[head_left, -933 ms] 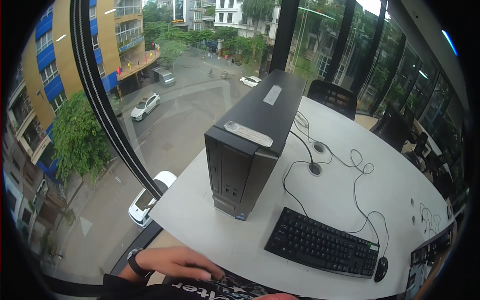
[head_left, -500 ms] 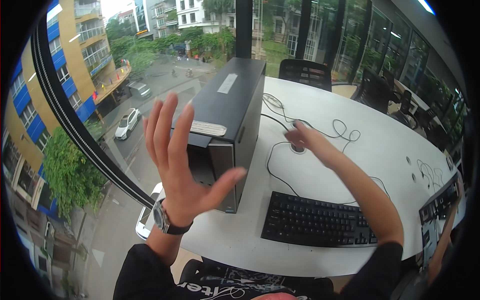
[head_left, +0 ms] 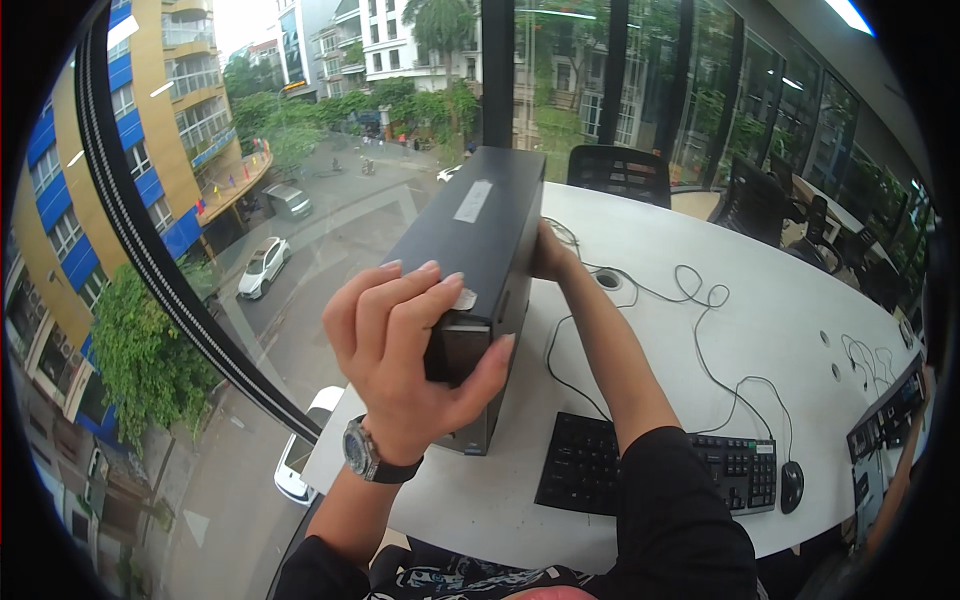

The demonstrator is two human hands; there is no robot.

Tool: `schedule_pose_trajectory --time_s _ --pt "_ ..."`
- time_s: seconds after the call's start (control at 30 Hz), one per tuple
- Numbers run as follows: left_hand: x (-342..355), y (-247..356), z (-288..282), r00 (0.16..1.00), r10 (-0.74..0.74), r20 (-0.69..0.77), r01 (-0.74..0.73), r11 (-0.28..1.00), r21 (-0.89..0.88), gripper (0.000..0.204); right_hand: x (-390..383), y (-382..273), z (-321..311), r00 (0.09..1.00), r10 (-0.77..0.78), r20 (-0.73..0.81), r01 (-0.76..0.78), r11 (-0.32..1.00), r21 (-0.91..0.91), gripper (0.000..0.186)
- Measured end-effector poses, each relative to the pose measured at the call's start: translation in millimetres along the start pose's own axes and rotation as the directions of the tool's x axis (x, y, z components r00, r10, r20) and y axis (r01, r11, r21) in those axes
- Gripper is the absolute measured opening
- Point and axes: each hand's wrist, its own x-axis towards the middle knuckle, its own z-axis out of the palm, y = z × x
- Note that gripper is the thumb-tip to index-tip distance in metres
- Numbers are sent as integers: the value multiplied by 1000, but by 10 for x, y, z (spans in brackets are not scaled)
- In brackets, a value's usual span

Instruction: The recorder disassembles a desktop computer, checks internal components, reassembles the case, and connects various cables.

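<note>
A dark computer tower (head_left: pixel 425 235) stands on the white desk (head_left: pixel 640 350) by the window, its front toward me. My left hand (head_left: pixel 405 350), with a watch on its wrist, clasps the tower's near top end: the fingers lie over the top and the thumb presses at the right edge. Farther back, my right hand (head_left: pixel 550 252) is against the tower's right side near its rear edge; its fingertips are hidden. Below my right arm lies a black keyboard (head_left: pixel 580 465), partly covered by the sleeve.
A black mouse (head_left: pixel 791 487) sits right of the keyboard. Thin black cables (head_left: pixel 690 290) loop over the desk around a round cable hole (head_left: pixel 607 279). Black office chairs (head_left: pixel 620 172) stand beyond. Tall window glass (head_left: pixel 330 200) borders the left side. An opened metal case (head_left: pixel 885 420) is at the far right.
Both hands were raised and apart from the tower; now the left has closed on its top front end and the right has come against its right rear side. The mouse has come into view.
</note>
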Motion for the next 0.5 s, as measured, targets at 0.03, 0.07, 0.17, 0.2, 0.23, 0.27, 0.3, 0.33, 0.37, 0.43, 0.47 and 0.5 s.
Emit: schedule_pose_trajectory --time_s 0.03,0.07,0.17,0.2,0.23,0.27,0.3,0.33,0.37,0.43,0.47,0.5 --pt "4 -12 3 1000 19 -7 -19 1000 -9 48 2 -7 -3 999 36 15 -36 999 25 80" --pt "2 -25 3 1000 25 -9 -25 1000 -16 48 -4 -12 -9 997 77 -25 -75 995 73 75" --pt "-6 -142 3 999 48 -15 -48 997 -62 48 -58 5 -1 998 58 -31 -56 996 73 78" --pt "-8 -228 -6 999 53 -8 -54 997 -61 48 -99 -5 -6 998 58 -33 -55 996 73 72" --pt "-6 -341 -22 999 53 -5 -53 997 -65 48 -149 9 5 997 55 -53 -54 998 33 72" --pt "4 -483 -38 996 88 -17 -89 988 -127 48 -220 4 6 1000 2 -24 -1 999 46 70" --pt "12 -633 -42 994 108 -27 -111 975 -193 48 -299 1 14 998 -30 -54 35 995 97 68" --pt "10 -785 -30 994 98 -39 -105 956 -275 50 -390 -13 24 997 -51 -51 56 994 97 67" --pt "0 -935 -14 996 74 -44 -85 931 -354 52 -496 -10 48 998 -59 -16 60 994 89 67" --pt "-17 -1222 12 999 32 -4 -30 864 -503 57 -713 -14 129 978 -149 -144 160 985 65 67" --pt "-41 -1327 24 1000 -17 -8 11 866 -500 59 -826 -18 180 977 -143 -160 157 985 77 67" --pt "-52 -1417 45 999 -45 -16 31 872 -489 62 -951 -22 227 969 -144 -200 152 988 22 66"
